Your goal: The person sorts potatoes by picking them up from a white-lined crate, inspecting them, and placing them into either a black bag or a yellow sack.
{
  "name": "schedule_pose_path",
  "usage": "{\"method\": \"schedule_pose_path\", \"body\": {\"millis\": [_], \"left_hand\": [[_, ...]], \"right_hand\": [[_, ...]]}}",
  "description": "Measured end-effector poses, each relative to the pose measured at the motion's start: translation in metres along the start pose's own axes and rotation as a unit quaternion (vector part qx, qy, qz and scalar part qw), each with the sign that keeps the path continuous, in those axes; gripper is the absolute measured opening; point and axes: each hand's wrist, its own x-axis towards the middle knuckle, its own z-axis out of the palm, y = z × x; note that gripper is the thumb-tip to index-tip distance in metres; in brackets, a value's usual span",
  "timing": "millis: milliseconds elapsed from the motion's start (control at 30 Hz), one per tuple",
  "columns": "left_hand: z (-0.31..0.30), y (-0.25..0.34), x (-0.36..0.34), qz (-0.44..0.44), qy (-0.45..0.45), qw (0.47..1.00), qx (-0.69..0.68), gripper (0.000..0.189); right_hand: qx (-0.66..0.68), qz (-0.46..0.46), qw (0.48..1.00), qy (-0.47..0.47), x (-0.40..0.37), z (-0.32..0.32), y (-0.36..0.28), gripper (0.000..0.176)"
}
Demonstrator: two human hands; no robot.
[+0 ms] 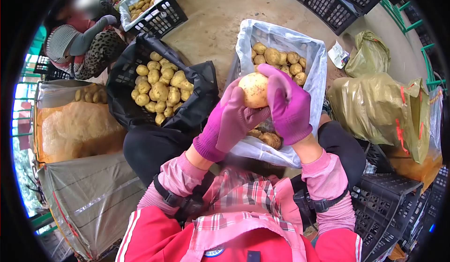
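Between my two gloved hands I see a large pale potato point(254, 90) with a speckled skin. My left hand point(233, 116), in a purple-pink glove, is closed around its left side and underside. My right hand point(289, 100), gloved alike, grips it from the right. Both are above a crate lined with white plastic point(311, 56), which holds several potatoes point(286, 61); the hands hide part of its contents. To the left, a crate lined with black plastic point(206, 77) contains many yellow potatoes point(161, 86).
Another person point(84, 37) sits at the upper left beside a lined black crate point(164, 18) of potatoes. Filled sacks point(75, 131) stand on the left. Olive plastic bags point(375, 105) and stacked black crates point(384, 205) are on the right. More black crates point(323, 2) stand at the back.
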Motion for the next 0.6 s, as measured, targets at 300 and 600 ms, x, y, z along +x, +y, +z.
{"method": "schedule_pose_path", "body": {"millis": [300,600], "left_hand": [[-0.001,0.000,0.002,0.030,0.041,0.996,0.075,0.057],[-0.046,-0.013,0.001,0.229,-0.055,0.701,0.673,0.053]], "right_hand": [[-0.015,0.042,0.996,-0.081,-0.004,-0.007,-0.007,0.042],[-0.121,-0.035,0.976,-0.178,-0.015,0.011,0.004,0.037]]}}
